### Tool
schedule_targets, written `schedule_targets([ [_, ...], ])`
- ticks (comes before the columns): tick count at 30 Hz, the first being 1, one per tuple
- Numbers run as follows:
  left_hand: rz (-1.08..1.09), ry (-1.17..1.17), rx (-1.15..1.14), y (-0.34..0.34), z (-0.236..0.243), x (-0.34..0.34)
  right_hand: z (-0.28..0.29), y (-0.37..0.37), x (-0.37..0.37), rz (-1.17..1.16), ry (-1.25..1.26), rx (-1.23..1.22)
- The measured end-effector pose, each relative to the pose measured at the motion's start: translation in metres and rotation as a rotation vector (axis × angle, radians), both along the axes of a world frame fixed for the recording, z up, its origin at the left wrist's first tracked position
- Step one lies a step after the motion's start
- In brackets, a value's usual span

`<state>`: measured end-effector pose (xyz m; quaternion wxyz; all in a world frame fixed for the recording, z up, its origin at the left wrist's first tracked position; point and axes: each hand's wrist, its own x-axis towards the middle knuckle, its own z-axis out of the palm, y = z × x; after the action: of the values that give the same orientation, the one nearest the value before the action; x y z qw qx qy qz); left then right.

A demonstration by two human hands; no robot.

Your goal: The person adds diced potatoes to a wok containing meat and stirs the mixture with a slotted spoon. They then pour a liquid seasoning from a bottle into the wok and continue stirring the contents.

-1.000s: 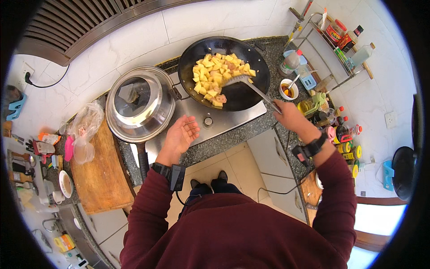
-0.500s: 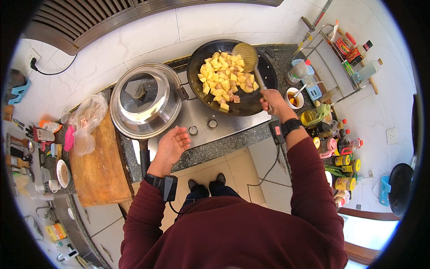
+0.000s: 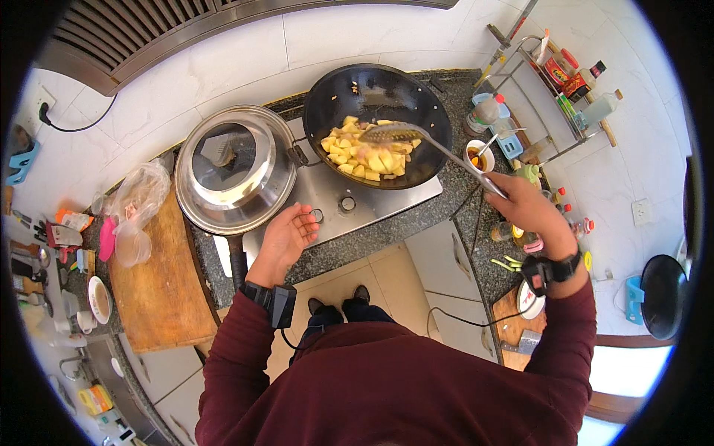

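Observation:
My right hand (image 3: 529, 207) is wrapped round the end of a long-handled perforated skimmer (image 3: 394, 133). Its head is over yellow potato chunks (image 3: 357, 152) in a black wok (image 3: 416, 97), some of them blurred. A few pinkish bits that look like meat show among the chunks, which lie along the wok's near side. Nothing is in my left hand (image 3: 288, 236); its fingers are loosely bent and apart, near the stove's front edge. Next to it stands a lidded pan (image 3: 236, 175) with a steel and glass lid, its dark handle (image 3: 238, 260) toward me.
A wooden board (image 3: 160, 282) lies left of the stove (image 3: 372, 204), with a plastic bag (image 3: 141, 189) behind it. Right of the wok are a white cup (image 3: 480, 157), several bottles and a wire rack (image 3: 532, 97). A cleaver (image 3: 526, 342) rests on a small board beneath my right forearm.
My right hand has moved right and nearer, drawing the skimmer from the wok's far side over the chunks. The chunks have shifted toward the near side. My left hand has hardly moved.

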<state>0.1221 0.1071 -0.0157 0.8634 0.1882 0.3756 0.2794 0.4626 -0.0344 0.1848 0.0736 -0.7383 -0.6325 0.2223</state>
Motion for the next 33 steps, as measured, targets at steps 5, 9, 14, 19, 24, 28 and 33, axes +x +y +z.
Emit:
schedule_targets([
  [5,-0.012,0.005,0.014,0.002,-0.001,0.007,-0.004,-0.007,-0.003,0.065,-0.025,-0.086],
  [9,-0.027,-0.015,0.020,0.001,-0.002,0.014,-0.079,0.037,-0.010,0.012,-0.042,-0.020],
  [14,-0.001,0.015,0.018,-0.005,-0.004,0.003,-0.111,0.053,0.018,-0.132,0.078,0.251],
  [19,0.053,0.039,-0.023,-0.013,-0.006,-0.010,-0.104,0.099,0.055,-0.380,0.213,0.175],
  [24,0.065,0.042,-0.029,-0.017,-0.003,-0.010,-0.123,0.146,0.040,-0.448,0.528,0.004],
  [28,0.050,0.021,-0.033,-0.016,-0.004,-0.007,-0.091,0.129,0.040,-0.178,0.391,-0.078],
  [33,0.032,0.008,-0.038,-0.010,-0.008,0.000,-0.012,0.053,0.037,0.056,-0.016,-0.036],
])
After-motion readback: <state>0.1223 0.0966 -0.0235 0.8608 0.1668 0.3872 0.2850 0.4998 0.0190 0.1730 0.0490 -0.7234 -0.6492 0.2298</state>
